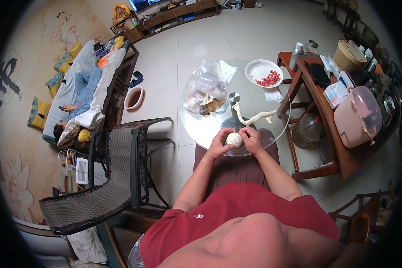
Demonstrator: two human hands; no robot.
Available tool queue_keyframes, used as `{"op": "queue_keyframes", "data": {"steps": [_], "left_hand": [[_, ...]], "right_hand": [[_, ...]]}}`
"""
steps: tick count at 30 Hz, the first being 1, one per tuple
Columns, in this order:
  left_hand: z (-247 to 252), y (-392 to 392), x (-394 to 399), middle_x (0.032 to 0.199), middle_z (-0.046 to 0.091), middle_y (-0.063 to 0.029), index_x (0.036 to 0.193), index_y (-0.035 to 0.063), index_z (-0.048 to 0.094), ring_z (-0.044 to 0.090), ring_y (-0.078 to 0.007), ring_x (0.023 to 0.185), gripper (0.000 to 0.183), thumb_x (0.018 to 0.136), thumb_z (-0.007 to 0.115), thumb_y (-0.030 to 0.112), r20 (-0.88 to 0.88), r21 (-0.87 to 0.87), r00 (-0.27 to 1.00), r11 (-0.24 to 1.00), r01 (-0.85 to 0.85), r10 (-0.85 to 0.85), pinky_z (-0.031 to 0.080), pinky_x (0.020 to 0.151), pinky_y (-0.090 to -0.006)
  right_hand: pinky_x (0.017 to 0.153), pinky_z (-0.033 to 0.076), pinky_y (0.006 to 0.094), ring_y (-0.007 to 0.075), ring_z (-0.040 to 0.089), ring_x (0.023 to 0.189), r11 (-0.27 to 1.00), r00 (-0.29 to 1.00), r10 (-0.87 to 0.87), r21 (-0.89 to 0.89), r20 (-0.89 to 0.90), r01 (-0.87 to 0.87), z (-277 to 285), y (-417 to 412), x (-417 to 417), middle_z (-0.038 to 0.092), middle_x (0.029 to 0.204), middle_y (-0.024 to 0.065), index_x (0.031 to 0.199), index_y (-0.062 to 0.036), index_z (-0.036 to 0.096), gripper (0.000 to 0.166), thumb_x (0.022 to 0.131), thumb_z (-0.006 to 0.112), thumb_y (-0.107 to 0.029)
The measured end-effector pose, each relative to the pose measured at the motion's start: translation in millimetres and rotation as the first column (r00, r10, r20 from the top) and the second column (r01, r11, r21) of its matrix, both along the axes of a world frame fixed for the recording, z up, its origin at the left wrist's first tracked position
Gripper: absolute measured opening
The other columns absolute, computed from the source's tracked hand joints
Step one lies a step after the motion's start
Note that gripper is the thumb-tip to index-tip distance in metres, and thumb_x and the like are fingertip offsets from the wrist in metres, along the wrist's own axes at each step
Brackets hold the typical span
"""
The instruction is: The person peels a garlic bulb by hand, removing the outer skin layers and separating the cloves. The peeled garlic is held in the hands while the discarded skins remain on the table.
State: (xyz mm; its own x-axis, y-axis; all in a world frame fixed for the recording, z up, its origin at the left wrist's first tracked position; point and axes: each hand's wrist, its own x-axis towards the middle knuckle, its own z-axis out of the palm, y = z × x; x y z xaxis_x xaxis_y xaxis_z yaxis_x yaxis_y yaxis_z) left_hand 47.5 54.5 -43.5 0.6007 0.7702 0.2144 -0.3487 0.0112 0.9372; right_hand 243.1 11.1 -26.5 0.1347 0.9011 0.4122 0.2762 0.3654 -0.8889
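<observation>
Over the near edge of the round glass table [191, 132], I hold a small pale ball [234, 140] with a bumpy, net-like surface. The picture does not settle what it is. My left hand [219, 144] cups its left side, the thumb at its lower edge. From the right, the fingertips of my right hand [251, 139] pinch or press its upper edge. A twisted off-white strip [254, 120], of unclear material, lies on the glass just beyond my hands. At the far right sits a white bowl [254, 68] with red seed-like pieces [269, 78] in it.
A transparent plastic bag [206, 87] with brownish contents lies on the glass, left of a white tissue [273, 94]. To the right, a wooden table [335, 134] carries a pink lidded box [356, 117] and bottles. A woven recliner [117, 174] stands left; a person [87, 87] lies on a couch.
</observation>
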Motion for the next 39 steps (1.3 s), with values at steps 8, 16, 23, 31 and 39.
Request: {"op": "queue_keyframes", "data": {"steps": [8, 16, 23, 31, 39], "left_hand": [[5, 0, 1, 0.124, 0.058, -0.0083, 0.134, 0.0016, 0.049, 0.058, -0.0187, 0.116, 0.063, 0.079, 0.08, 0.003, -0.08, 0.02, 0.997, 1.0, 0.0, 0.002, 0.049, 0.101, -0.0344], [16, -2, 6, 0.125, 0.059, -0.0075, 0.135, 0.0022, 0.049, 0.059, -0.0185, 0.116, 0.064, 0.081, 0.082, 0.004, -0.151, 0.02, 0.988, 1.0, -0.018, 0.021, 0.049, 0.1, -0.0345], [13, -2, 0, 0.125, 0.06, -0.0071, 0.135, 0.0017, 0.05, 0.059, -0.0178, 0.117, 0.064, 0.081, 0.083, 0.006, -0.053, -0.064, 0.998, 0.998, 0.02, -0.023, 0.049, 0.102, -0.0344], [5, 1, -5, 0.123, 0.061, -0.0067, 0.134, 0.0025, 0.051, 0.059, -0.0185, 0.116, 0.061, 0.081, 0.082, 0.005, 0.06, -0.076, 0.997, 0.996, 0.05, -0.045, 0.05, 0.1, -0.0347], [1, 3, 0, 0.122, 0.061, -0.0063, 0.133, 0.0037, 0.052, 0.059, -0.0176, 0.115, 0.057, 0.084, 0.08, 0.006, 0.13, -0.08, 0.991, 0.996, 0.031, -0.02, 0.05, 0.101, -0.0347]], "right_hand": [[0.07, 0.051, 0.0329, 0.0201, 0.065, 0.077, 0.999, 0.999, -0.044, 0.018, -0.007, 0.044, -7, 2, 1, 0.067, 0.085, 0.0107, 0.094, -0.0011, 0.067, 0.017, 0.097, 0.064, -0.017], [0.072, 0.052, 0.0322, 0.0177, 0.066, 0.079, 0.996, 0.994, -0.071, -0.057, -0.082, 0.067, -11, 3, 3, 0.069, 0.085, 0.0094, 0.095, -0.0004, 0.067, 0.021, 0.099, 0.063, -0.02], [0.072, 0.052, 0.0324, 0.0183, 0.065, 0.078, 0.997, 0.997, -0.063, -0.045, -0.053, 0.061, -8, 2, -1, 0.068, 0.085, 0.0097, 0.094, -0.0004, 0.067, 0.02, 0.099, 0.063, -0.02], [0.073, 0.052, 0.0336, 0.0209, 0.066, 0.08, 0.997, 0.998, -0.058, -0.055, 0.02, 0.059, -13, 5, -5, 0.068, 0.086, 0.0111, 0.094, -0.0017, 0.067, 0.018, 0.099, 0.064, -0.018], [0.074, 0.053, 0.0341, 0.0226, 0.067, 0.081, 0.997, 0.994, -0.056, -0.043, 0.094, 0.06, -13, 7, 0, 0.069, 0.087, 0.0128, 0.097, -0.0002, 0.067, 0.016, 0.099, 0.062, -0.015]]}}
